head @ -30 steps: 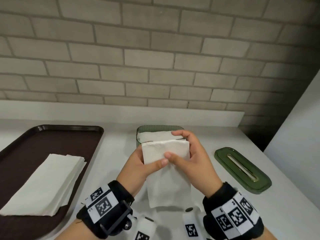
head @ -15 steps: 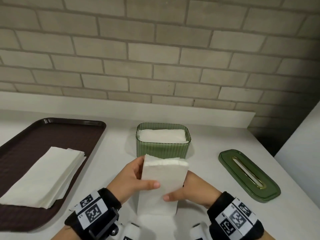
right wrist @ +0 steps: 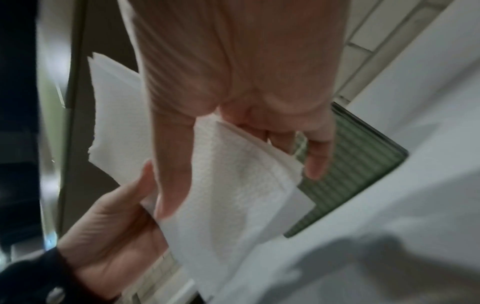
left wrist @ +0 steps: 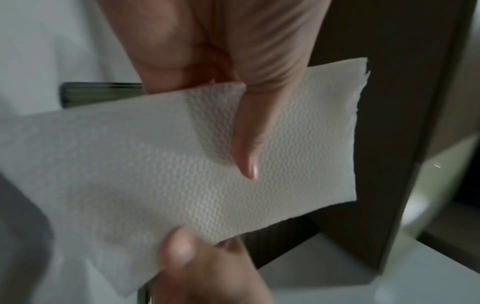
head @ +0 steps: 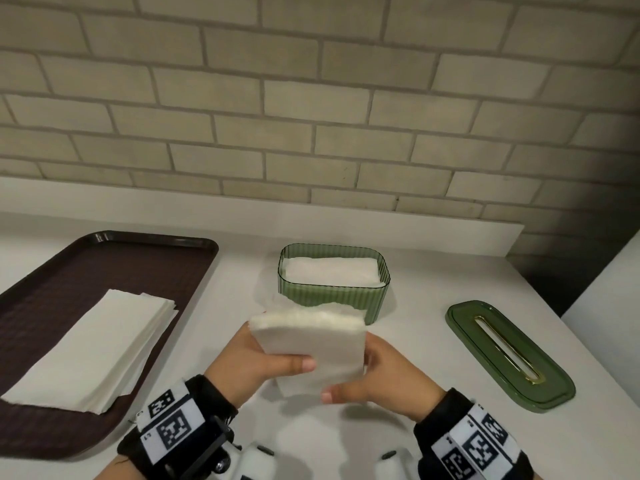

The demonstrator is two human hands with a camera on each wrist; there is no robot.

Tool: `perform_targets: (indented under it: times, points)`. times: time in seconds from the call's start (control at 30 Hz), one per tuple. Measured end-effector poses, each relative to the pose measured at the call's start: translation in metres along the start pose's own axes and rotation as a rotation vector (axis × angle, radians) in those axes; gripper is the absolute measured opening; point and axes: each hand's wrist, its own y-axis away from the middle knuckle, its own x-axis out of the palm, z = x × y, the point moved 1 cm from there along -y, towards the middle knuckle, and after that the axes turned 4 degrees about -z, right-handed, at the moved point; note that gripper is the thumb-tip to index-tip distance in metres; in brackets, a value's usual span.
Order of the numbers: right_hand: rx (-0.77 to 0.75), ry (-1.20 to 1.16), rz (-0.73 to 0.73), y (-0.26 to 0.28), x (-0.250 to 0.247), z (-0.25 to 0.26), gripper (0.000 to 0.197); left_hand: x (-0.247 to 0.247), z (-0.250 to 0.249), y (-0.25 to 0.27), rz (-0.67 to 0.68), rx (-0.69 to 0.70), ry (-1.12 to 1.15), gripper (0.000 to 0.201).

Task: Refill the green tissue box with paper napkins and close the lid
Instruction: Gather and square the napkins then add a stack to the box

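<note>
Near the table's front edge both the left hand (head: 256,362) and right hand (head: 377,372) grasped the napkins (head: 311,344), a light, floppy wad best pinched at its sides.

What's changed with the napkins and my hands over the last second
The folded napkin bundle came back from over the green tissue box toward you, now held in front of it. The left hand and right hand kept their grip throughout. The lid, tray and spare napkin stack stayed put.
</note>
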Motion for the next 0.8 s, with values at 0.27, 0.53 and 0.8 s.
perform_targets:
  times: [0.27, 0.53, 0.8]
  points:
    - [0.264, 0.129, 0.008, -0.005, 0.009, -0.028, 0.044, -0.003, 0.030, -0.003, 0.030, -0.172, -0.224, 0.064]
    - [0.205, -0.023, 0.007, -0.005, 0.001, -0.008, 0.043, -0.001, 0.003, -0.012, 0.022, -0.176, -0.017, 0.063]
    - [0.198, -0.617, -0.033, 0.004, 0.010, -0.001, 0.040, 0.005, -0.009, -0.012, -0.014, -0.173, 0.635, 0.064]
